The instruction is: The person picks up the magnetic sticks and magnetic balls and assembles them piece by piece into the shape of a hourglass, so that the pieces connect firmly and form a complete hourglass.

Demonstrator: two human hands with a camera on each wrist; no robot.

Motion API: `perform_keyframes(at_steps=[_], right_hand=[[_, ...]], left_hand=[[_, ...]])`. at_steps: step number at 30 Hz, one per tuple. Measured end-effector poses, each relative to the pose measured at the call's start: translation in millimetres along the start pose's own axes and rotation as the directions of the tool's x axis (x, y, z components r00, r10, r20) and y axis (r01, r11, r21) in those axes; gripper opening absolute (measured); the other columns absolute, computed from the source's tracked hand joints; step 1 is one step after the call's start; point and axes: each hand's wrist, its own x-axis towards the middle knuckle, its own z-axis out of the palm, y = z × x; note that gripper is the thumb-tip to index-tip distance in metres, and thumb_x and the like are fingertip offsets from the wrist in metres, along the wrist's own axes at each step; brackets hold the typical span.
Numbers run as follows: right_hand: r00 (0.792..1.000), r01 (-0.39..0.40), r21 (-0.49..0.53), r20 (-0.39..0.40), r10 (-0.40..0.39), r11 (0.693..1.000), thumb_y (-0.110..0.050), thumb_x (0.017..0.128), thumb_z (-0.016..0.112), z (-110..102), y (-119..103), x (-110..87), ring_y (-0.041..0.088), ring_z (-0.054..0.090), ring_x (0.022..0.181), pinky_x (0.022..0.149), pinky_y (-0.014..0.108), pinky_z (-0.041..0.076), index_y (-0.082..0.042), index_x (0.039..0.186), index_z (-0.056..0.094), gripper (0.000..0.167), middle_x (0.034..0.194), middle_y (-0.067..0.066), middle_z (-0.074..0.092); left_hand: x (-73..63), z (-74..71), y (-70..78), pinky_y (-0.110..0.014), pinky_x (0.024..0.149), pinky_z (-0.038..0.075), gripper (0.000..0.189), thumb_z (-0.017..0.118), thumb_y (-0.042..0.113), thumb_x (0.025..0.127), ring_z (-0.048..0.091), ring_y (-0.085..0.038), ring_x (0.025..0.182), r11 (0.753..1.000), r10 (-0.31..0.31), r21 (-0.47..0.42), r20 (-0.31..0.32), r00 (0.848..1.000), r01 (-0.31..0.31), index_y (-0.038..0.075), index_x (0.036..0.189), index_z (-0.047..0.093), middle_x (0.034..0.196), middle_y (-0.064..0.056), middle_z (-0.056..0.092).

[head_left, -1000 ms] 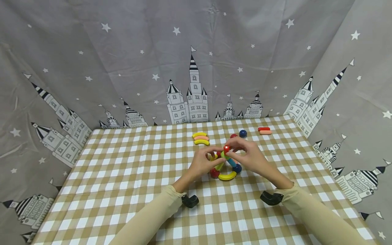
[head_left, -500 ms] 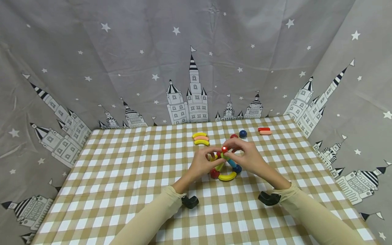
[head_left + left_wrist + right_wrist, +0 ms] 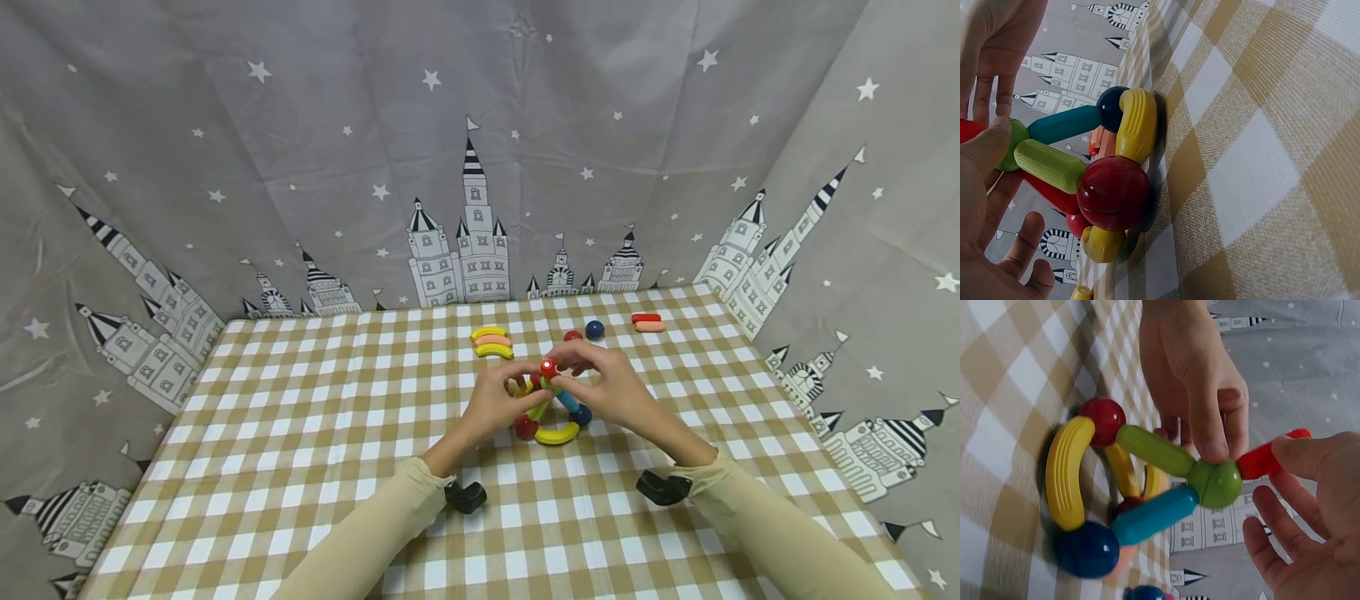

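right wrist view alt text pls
A person's left grip holds a green ball; right grip pinches a red rod touching it. A green rod and teal rod join that ball to a red ball and blue ball.

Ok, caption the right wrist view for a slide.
Left hand grips a green ball while the right hand holds a red rod against it.

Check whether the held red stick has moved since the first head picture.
Yes: the red stick has shifted slightly left, judged against the far dark blue ball.
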Motion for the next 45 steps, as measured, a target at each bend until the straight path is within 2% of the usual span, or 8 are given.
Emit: perform_keyframes(at_steps=[7,13,21,28,33,36,40,45], right_hand=[[1.0,0.003,-0.041,0.017,-0.002,0.999,-0.003,0.089,0.08,-16.3,12.0,-5.8,0.028,0.071,0.098,0.078,0.041,0.06,-0.006,0.121,0.069,0.034,0.113,0.009,0.073],[0.997,-0.071,-0.133,-0.013,0.07,0.989,-0.002,0.087,0.081,-37.5,30.4,-11.3,0.03,0.071,0.097,0.078,0.045,0.06,-0.004,0.124,0.067,0.039,0.112,0.012,0.073],[0.986,-0.164,-0.193,-0.048,0.158,0.967,-0.002,0.088,0.08,-64.1,62.7,-16.2,0.039,0.069,0.098,0.078,0.052,0.058,-0.002,0.13,0.063,0.046,0.114,0.02,0.071],[0.981,-0.188,-0.22,-0.092,0.171,0.957,0.002,0.088,0.078,-82.2,94.8,-19.7,0.046,0.066,0.103,0.078,0.057,0.055,0.0,0.132,0.061,0.047,0.12,0.025,0.069],[0.978,-0.185,-0.286,-0.144,0.149,0.94,0.005,0.086,0.078,-92.6,119.9,-19.7,0.045,0.066,0.101,0.075,0.056,0.055,0.002,0.128,0.064,0.045,0.114,0.026,0.07],[0.978,-0.183,-0.326,-0.161,0.136,0.927,0.005,0.085,0.078,-96.9,135.3,-19.1,0.045,0.065,0.101,0.078,0.058,0.054,0.005,0.126,0.064,0.043,0.113,0.028,0.069],[0.973,-0.208,-0.359,-0.167,0.157,0.91,0.004,0.086,0.078,-100.1,149.4,-17.5,0.047,0.063,0.105,0.085,0.061,0.049,0.007,0.124,0.064,0.041,0.115,0.029,0.069],[0.971,-0.237,-0.413,-0.126,0.202,0.879,0.002,0.087,0.077,-100.3,156.5,-13.8,0.05,0.061,0.11,0.093,0.063,0.045,0.007,0.125,0.062,0.04,0.119,0.03,0.067]], left_hand=[[-1.6,0.4,0.2,-0.037,0.074,0.054,0.03,0.084,0.025,0.088,0.065,-0.028,0.09,0.999,-0.035,0.022,-0.006,0.999,0.036,0.014,0.115,0.076,0.105,0.005,0.075],[-2.0,-0.2,0.9,-0.038,0.075,0.054,0.031,0.084,0.025,0.088,0.064,-0.024,0.09,0.998,-0.059,0.036,-0.003,0.998,0.059,0.016,0.116,0.076,0.104,0.007,0.074],[-2.9,-1.0,2.2,-0.035,0.075,0.053,0.03,0.084,0.026,0.089,0.063,-0.024,0.09,0.997,-0.066,0.036,-0.003,0.998,0.066,0.016,0.116,0.076,0.104,0.006,0.074],[-1.9,-0.1,1.3,-0.04,0.077,0.055,0.03,0.083,0.023,0.089,0.064,-0.03,0.093,0.999,-0.043,0.012,0.005,0.999,0.043,0.014,0.117,0.076,0.107,0.005,0.075],[-1.0,0.1,0.7,-0.042,0.076,0.055,0.031,0.083,0.025,0.089,0.064,-0.029,0.091,0.999,-0.044,0.019,0.004,0.999,0.044,0.015,0.117,0.076,0.108,0.005,0.074],[-0.8,0.5,0.8,-0.042,0.075,0.054,0.03,0.083,0.025,0.089,0.064,-0.029,0.09,0.998,-0.049,0.031,0.011,0.999,0.048,0.015,0.117,0.076,0.109,0.005,0.074],[-0.2,0.5,1.6,-0.043,0.074,0.054,0.03,0.082,0.025,0.09,0.064,-0.03,0.089,0.998,-0.05,0.037,0.018,0.999,0.049,0.014,0.117,0.075,0.111,0.004,0.074],[-0.9,0.2,3.7,-0.039,0.074,0.054,0.03,0.083,0.024,0.09,0.064,-0.03,0.09,0.997,-0.074,0.038,0.01,0.997,0.073,0.014,0.117,0.076,0.109,0.004,0.074]])
